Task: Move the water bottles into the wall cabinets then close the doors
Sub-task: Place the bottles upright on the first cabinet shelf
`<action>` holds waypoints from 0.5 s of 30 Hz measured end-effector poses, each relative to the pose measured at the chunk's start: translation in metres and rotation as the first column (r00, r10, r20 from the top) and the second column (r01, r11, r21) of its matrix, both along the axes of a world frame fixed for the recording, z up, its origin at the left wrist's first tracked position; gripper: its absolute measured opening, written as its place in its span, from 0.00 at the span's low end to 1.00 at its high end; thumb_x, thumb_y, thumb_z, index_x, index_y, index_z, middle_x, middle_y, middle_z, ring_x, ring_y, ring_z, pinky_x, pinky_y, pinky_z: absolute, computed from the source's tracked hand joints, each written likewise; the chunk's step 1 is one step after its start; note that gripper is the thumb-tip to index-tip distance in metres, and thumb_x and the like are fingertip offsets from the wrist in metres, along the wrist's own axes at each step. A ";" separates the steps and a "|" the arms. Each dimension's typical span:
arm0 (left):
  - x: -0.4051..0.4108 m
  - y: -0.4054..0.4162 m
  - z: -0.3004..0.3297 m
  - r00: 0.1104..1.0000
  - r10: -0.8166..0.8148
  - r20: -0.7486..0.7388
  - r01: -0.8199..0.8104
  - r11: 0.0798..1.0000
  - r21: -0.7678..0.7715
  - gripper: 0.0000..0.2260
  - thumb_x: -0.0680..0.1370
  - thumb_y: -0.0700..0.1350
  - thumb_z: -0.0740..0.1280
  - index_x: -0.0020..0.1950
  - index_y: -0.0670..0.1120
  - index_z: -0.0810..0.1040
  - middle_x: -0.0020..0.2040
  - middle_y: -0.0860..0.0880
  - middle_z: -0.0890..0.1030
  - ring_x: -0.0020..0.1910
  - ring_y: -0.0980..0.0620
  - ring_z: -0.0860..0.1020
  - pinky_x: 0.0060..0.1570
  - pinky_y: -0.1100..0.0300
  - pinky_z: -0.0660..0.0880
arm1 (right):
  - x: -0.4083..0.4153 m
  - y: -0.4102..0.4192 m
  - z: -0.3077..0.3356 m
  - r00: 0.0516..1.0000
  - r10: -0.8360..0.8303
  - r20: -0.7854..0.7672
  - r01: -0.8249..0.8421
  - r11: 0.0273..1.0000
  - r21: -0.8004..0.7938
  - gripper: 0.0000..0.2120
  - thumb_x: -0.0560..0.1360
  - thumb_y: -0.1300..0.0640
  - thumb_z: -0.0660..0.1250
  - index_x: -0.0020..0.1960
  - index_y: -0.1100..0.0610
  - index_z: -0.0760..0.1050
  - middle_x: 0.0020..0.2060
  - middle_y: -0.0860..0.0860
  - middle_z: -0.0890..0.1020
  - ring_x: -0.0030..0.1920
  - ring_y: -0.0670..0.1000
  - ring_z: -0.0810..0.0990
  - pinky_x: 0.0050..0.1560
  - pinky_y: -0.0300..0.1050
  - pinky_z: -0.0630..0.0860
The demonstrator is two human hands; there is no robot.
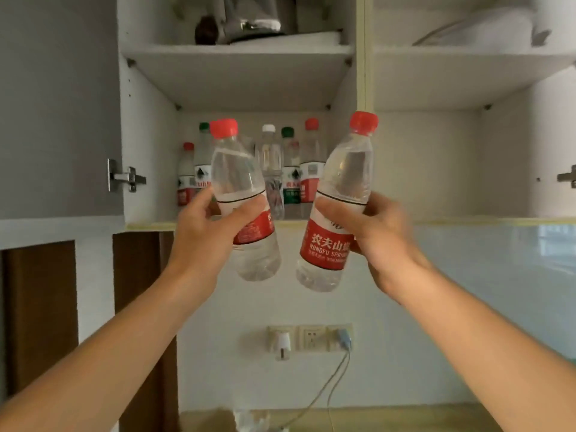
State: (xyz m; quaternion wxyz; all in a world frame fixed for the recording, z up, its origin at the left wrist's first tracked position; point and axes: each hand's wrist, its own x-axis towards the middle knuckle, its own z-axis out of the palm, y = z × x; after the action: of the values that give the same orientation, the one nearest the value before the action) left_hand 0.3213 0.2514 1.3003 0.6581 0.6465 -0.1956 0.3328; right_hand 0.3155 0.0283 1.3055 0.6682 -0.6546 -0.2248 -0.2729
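Note:
I hold two clear water bottles with red caps and red labels up in front of the open wall cabinet. My left hand (pixel 212 232) grips the left bottle (pixel 240 182) around its middle. My right hand (pixel 374 235) grips the right bottle (pixel 339 194), which tilts slightly to the right. Both bottles hang just in front of and partly below the lower shelf edge (pixel 149 226). Several bottles (pixel 293 169) with red, green and white caps stand at the back of the left compartment's lower shelf. The right compartment (pixel 436 163) holds nothing on its lower shelf.
Door hinges (pixel 124 176) sit on the left cabinet wall and at the far right (pixel 567 176). A grey appliance (pixel 243 20) stands on the upper left shelf, a white item (pixel 486 29) on the upper right. Wall sockets with plugs and cables (pixel 311 338) lie below, above a countertop (pixel 405 419).

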 end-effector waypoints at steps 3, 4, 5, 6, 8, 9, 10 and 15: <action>0.016 -0.004 0.033 0.998 0.051 0.042 -0.051 0.999 -0.001 0.23 0.65 0.60 0.78 0.58 0.58 0.82 0.51 0.56 0.86 0.50 0.57 0.85 0.50 0.53 0.81 | 0.024 -0.003 0.037 0.995 -0.022 0.094 0.026 0.999 -0.045 0.14 0.69 0.50 0.80 0.53 0.48 0.83 0.44 0.46 0.88 0.43 0.48 0.88 0.42 0.45 0.84; 0.023 -0.005 0.043 0.996 0.070 0.053 -0.070 0.998 -0.002 0.22 0.66 0.60 0.78 0.58 0.58 0.82 0.50 0.57 0.86 0.48 0.59 0.85 0.48 0.55 0.81 | 0.032 -0.004 0.048 0.992 -0.024 0.127 0.032 0.998 -0.055 0.13 0.69 0.50 0.80 0.51 0.47 0.82 0.43 0.45 0.88 0.42 0.47 0.88 0.39 0.42 0.83; 0.031 -0.007 0.052 0.994 0.093 0.063 -0.093 0.996 -0.004 0.21 0.66 0.60 0.78 0.57 0.58 0.82 0.49 0.58 0.86 0.46 0.60 0.85 0.45 0.57 0.80 | 0.041 -0.005 0.057 0.987 -0.025 0.161 0.036 0.997 -0.067 0.12 0.69 0.51 0.80 0.50 0.45 0.81 0.42 0.44 0.88 0.42 0.46 0.88 0.37 0.39 0.83; 0.040 -0.009 0.060 0.990 0.122 0.069 -0.122 0.993 -0.006 0.20 0.66 0.60 0.78 0.56 0.58 0.81 0.48 0.58 0.86 0.45 0.61 0.85 0.44 0.58 0.80 | 0.050 -0.005 0.066 0.980 -0.031 0.194 0.047 0.996 -0.078 0.13 0.69 0.51 0.80 0.50 0.43 0.80 0.43 0.43 0.87 0.42 0.46 0.88 0.36 0.38 0.82; 0.059 -0.014 0.073 0.981 0.181 0.070 -0.181 0.983 -0.007 0.20 0.65 0.62 0.78 0.54 0.59 0.81 0.48 0.58 0.86 0.45 0.59 0.84 0.45 0.58 0.80 | 0.073 -0.006 0.079 0.969 -0.076 0.236 0.100 0.991 -0.089 0.15 0.69 0.51 0.80 0.49 0.40 0.77 0.44 0.43 0.87 0.44 0.47 0.87 0.40 0.41 0.83; 0.069 -0.016 0.078 0.977 0.204 0.066 -0.204 0.979 -0.009 0.20 0.65 0.62 0.78 0.53 0.60 0.80 0.48 0.57 0.85 0.47 0.57 0.84 0.47 0.55 0.80 | 0.085 -0.006 0.083 0.965 -0.108 0.240 0.132 0.987 -0.088 0.17 0.68 0.50 0.80 0.50 0.39 0.75 0.45 0.44 0.86 0.45 0.47 0.87 0.43 0.45 0.83; 0.080 -0.018 0.082 0.973 0.221 0.061 -0.221 0.975 -0.010 0.18 0.66 0.61 0.78 0.52 0.60 0.79 0.49 0.57 0.84 0.49 0.55 0.83 0.50 0.53 0.80 | 0.097 -0.005 0.086 0.963 -0.135 0.234 0.160 0.983 -0.088 0.19 0.68 0.49 0.81 0.51 0.39 0.74 0.47 0.45 0.85 0.47 0.48 0.86 0.46 0.49 0.82; 0.128 -0.020 0.086 0.952 0.306 0.014 -0.306 0.952 0.032 0.18 0.70 0.56 0.79 0.55 0.58 0.76 0.53 0.53 0.82 0.51 0.51 0.82 0.50 0.51 0.79 | 0.140 -0.001 0.083 0.958 -0.243 0.155 0.258 0.962 -0.092 0.31 0.69 0.43 0.79 0.67 0.50 0.71 0.51 0.47 0.83 0.50 0.50 0.84 0.49 0.53 0.83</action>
State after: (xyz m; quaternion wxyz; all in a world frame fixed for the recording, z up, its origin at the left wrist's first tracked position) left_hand 0.4491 0.2311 1.3864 0.5868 0.6784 -0.1017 0.4302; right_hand 0.4558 0.0275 1.3885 0.5731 -0.6928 -0.2019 -0.3884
